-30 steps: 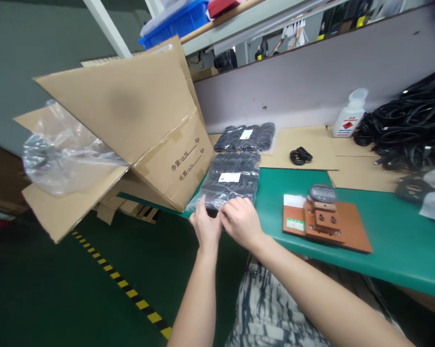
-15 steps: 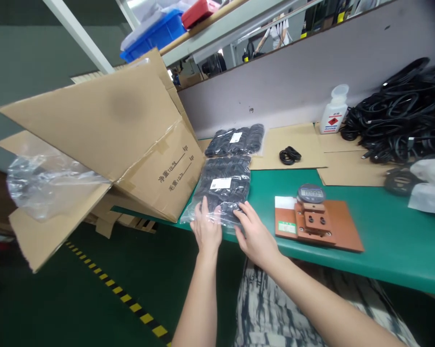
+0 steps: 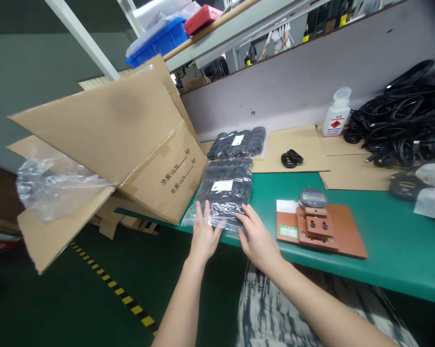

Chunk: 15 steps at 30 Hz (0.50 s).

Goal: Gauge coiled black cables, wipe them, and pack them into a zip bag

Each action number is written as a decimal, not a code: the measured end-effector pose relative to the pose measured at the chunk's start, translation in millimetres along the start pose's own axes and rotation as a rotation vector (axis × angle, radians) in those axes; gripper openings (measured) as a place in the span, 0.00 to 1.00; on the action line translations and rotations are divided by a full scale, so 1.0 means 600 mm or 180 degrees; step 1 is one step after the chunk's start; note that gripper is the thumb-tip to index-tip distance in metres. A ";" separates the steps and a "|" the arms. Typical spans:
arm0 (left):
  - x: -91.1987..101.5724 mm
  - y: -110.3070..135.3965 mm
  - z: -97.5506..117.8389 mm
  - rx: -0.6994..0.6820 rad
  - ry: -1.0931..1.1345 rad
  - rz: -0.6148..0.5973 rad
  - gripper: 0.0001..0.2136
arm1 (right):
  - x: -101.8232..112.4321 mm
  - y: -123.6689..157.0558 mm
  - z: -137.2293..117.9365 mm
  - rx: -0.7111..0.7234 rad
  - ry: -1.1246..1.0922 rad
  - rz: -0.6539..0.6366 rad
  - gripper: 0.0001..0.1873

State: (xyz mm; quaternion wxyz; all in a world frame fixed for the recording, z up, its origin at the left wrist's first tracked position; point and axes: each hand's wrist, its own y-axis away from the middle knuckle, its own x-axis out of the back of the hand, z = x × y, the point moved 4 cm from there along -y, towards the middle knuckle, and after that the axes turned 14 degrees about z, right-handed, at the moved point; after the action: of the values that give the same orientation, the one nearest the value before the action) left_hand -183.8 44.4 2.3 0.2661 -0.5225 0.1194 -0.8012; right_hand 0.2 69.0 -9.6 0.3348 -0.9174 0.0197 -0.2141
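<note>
A clear plastic bag of black rubber rings [image 3: 224, 190] with a white label lies at the near edge of the green table [image 3: 384, 231]. My left hand [image 3: 204, 233] rests flat on the bag's near left corner with its fingers spread. My right hand [image 3: 256, 233] lies open on the bag's near right corner, its fingers stretched onto the plastic. A second bag of the same black rings [image 3: 239, 142] lies just behind the first, on a sheet of cardboard.
A large open cardboard box [image 3: 130, 144] with a clear liner [image 3: 54, 185] leans at the table's left end. A brown jig with a digital gauge [image 3: 319, 224] sits right of the bags. Two loose rings [image 3: 292, 158], a white bottle [image 3: 336, 118] and piled black cables [image 3: 405, 125] lie farther right.
Both hands went from pinching the bag's near edge to lying flat and open on it. The camera view shifted a little.
</note>
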 end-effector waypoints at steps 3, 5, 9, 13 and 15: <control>0.002 0.016 0.003 0.0000 0.0004 0.0061 0.38 | 0.007 -0.001 -0.002 0.0073 0.0150 0.0092 0.17; 0.008 0.034 0.003 0.0004 0.0014 0.0102 0.37 | 0.008 0.000 -0.005 0.0181 0.0210 0.0065 0.13; 0.040 0.076 0.008 -0.0036 0.0067 0.0223 0.32 | 0.008 0.004 -0.008 0.0399 0.0255 -0.0015 0.13; 0.090 0.071 0.034 -0.0234 0.0260 0.0522 0.18 | 0.006 0.006 -0.006 0.0475 0.0274 -0.0006 0.13; 0.108 0.033 0.052 -0.0303 0.0387 0.0663 0.17 | 0.006 0.007 -0.004 0.0492 0.0276 -0.0013 0.13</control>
State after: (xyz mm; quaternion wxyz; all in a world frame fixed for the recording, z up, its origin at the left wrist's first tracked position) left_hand -169.9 -5.2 56.2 0.3150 -0.4698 0.2268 -0.7929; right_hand 2.8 63.4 -9.1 0.4030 -0.8788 0.0157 -0.2552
